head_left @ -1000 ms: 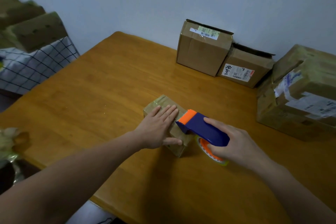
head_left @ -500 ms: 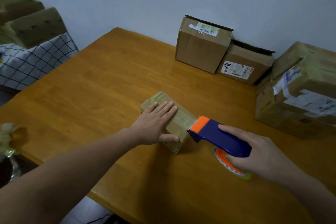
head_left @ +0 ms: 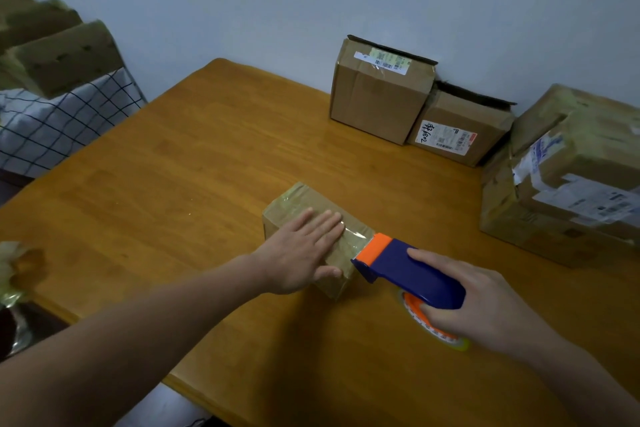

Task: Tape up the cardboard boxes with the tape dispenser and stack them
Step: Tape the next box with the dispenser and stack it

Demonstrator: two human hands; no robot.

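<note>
A small cardboard box (head_left: 298, 198) lies in the middle of the wooden table (head_left: 194, 163), its top wrapped in clear tape. My left hand (head_left: 304, 250) rests flat on the box's top, fingers spread, pressing it down. My right hand (head_left: 474, 305) grips a blue tape dispenser (head_left: 408, 270) with an orange front. The dispenser's orange nose sits at the box's near right end, and a strip of clear tape runs from it onto the box top. The tape roll (head_left: 433, 329) shows under my right hand.
Two brown boxes (head_left: 374, 97) (head_left: 457, 128) stand against the back wall. A stack of larger taped boxes (head_left: 568, 184) fills the right side. More boxes lie on a checked cloth (head_left: 59, 121) at the left. Crumpled tape (head_left: 14, 267) lies at the table's left edge.
My right hand pulled the dispenser off the box top toward the near right, drawing tape along it. My left hand stayed flat on the box.
</note>
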